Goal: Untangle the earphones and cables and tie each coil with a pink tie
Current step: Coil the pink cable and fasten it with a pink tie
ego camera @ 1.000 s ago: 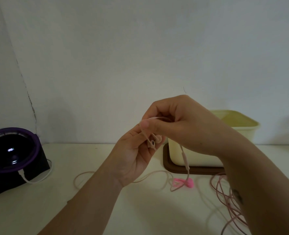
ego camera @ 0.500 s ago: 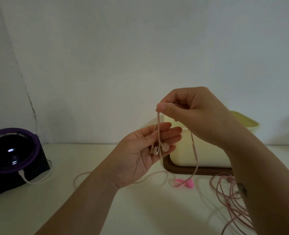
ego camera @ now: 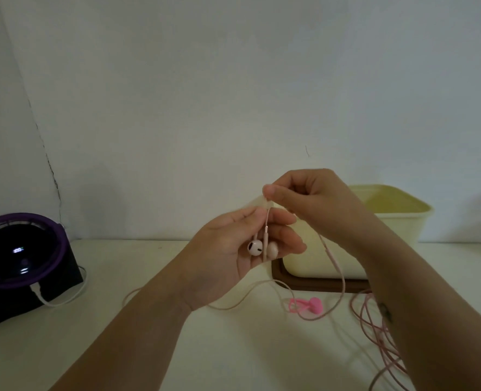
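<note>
Just above the white table, the left hand lies palm up with the two buds of the pale pink wired earphones resting in it, its grip curled loosely round them and their thin stems. The right hand is right above it, its grip pinched together on the earphone cord between thumb and forefinger. From there the cord drops past the right wrist and curves on the table just beside a bright pink tie. The tie lies flat in front of a cream plastic box, which stands on a dark brown tray. The right forearm covers part of a loose tangle of pink cable at the right edge. Far left sits a black device with a purple ring, a white lead plugged into it, well apart from both hands.
</note>
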Available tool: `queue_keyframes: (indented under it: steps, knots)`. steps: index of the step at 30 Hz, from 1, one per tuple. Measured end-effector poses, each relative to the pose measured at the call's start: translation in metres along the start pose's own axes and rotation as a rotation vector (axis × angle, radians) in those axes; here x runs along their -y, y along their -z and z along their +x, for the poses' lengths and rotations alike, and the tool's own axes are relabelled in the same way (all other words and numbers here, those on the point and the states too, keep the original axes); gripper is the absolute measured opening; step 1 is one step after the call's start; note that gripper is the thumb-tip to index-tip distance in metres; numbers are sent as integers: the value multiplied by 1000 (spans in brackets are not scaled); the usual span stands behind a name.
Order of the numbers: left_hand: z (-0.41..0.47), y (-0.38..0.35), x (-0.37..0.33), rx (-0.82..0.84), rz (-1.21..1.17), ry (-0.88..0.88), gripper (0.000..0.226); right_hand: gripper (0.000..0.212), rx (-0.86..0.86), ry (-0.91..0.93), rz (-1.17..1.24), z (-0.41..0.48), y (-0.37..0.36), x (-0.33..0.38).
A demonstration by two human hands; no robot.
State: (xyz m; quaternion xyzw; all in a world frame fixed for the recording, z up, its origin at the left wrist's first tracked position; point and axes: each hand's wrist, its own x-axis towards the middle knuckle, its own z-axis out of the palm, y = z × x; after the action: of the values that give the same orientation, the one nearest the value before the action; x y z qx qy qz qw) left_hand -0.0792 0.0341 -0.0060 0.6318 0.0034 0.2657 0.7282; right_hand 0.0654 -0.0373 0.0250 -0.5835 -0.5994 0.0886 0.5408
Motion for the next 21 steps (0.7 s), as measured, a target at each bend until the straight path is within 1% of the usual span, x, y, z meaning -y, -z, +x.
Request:
queue_keyframes:
  steps: [3,6,9,11,14,18,21]
  knots:
    - [-2,-1,-16,-29,-71,-84,37,33,120,-62,5,-1,-8,-9]
    - [0,4,-26,-167,-173,-121,37,40,260,-93,-74,-4,-22,-7]
    - [3,13,-27,-313,-209,-134,36,35,423,-98,-215,-8,-39,0]
    - [4,18,-24,-370,-204,-145,37,34,478,-101,-284,-10,-45,4]
    - [4,26,-18,-409,-82,-155,36,33,493,-102,-342,-13,-43,13]
    - [3,30,-10,-378,236,-140,33,24,475,-19,-415,-17,-32,29]
    - [3,29,-5,-362,436,-138,30,29,418,39,-501,-19,-24,37]
